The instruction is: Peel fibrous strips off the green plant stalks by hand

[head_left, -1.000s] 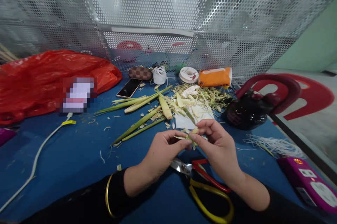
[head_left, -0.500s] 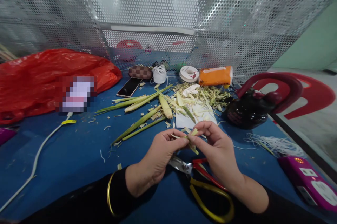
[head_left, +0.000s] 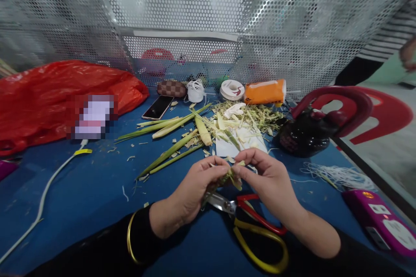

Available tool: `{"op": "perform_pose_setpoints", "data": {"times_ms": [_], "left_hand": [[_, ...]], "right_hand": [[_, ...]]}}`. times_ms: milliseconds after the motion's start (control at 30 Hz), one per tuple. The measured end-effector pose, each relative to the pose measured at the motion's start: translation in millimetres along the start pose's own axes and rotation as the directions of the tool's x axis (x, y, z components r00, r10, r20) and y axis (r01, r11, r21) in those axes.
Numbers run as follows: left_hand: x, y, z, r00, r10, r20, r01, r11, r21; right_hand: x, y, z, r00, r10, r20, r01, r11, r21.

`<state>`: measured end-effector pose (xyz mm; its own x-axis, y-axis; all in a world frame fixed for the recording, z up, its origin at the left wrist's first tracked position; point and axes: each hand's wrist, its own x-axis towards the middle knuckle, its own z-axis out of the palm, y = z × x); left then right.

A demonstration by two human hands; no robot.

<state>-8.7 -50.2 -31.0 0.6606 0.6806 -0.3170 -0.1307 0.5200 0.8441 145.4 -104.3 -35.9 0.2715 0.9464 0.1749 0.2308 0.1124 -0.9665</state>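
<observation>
My left hand point(head_left: 203, 179) and my right hand point(head_left: 262, 173) meet over the table, fingertips pinched on a small bunch of pale green plant strips point(head_left: 230, 178). Their finer shape is partly covered by my fingers. Just below my hands lies a pair of scissors point(head_left: 231, 207) with one red and one yellow handle, blades pointing left. Beyond them rests a white paper sheet point(head_left: 224, 147) strewn with plant scraps. Long green leafy stalks point(head_left: 172, 153) lie to the left of it, and a heap of shredded plant bits point(head_left: 264, 116) sits behind.
On the left are a red plastic bag point(head_left: 65, 77), a lit phone point(head_left: 94, 116) and its white cable point(head_left: 47, 190). A dark pot point(head_left: 303, 136), tangled white string point(head_left: 338, 175) and a purple power strip point(head_left: 380, 220) stand right. Behind are a spool point(head_left: 232, 89) and an orange packet point(head_left: 264, 92).
My fingers have shifted slightly on the plant strips, and more green shows between them. A person in a striped top has come into view at the upper right.
</observation>
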Motion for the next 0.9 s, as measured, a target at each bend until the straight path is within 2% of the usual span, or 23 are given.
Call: {"op": "perform_pose_setpoints", "data": {"times_ms": [167, 533, 667, 800, 900], "left_hand": [[1.4, -1.4, -2.8, 1.0, 0.026, 0.016, -0.025, 0.998, -0.05], [1.7, -1.6, -2.5, 1.0, 0.009, 0.023, -0.007, 0.996, -0.09], [2.8, -1.7, -3.6, 1.0, 0.006, 0.025, -0.006, 1.0, -0.023], [2.3, 1.1, -2.8, 0.998, 0.043, -0.036, -0.039, 0.994, 0.101], [1.3, 2.9, -2.3, 0.997, 0.062, -0.039, -0.057, 0.991, 0.118]], "right_hand": [[-0.2, -1.1, 2.9, 0.999, 0.034, -0.003, -0.033, 0.996, 0.083], [-1.8, 1.6, 3.2, 0.998, 0.07, 0.007, -0.07, 0.996, 0.051], [-2.6, 2.4, 3.4, 1.0, 0.026, -0.007, -0.026, 1.0, 0.014], [-3.2, 0.8, 3.1, 0.999, -0.032, 0.016, 0.032, 0.999, 0.009], [-3.5, 0.1, 2.3, 0.994, -0.104, 0.02, 0.105, 0.994, -0.042]]}}
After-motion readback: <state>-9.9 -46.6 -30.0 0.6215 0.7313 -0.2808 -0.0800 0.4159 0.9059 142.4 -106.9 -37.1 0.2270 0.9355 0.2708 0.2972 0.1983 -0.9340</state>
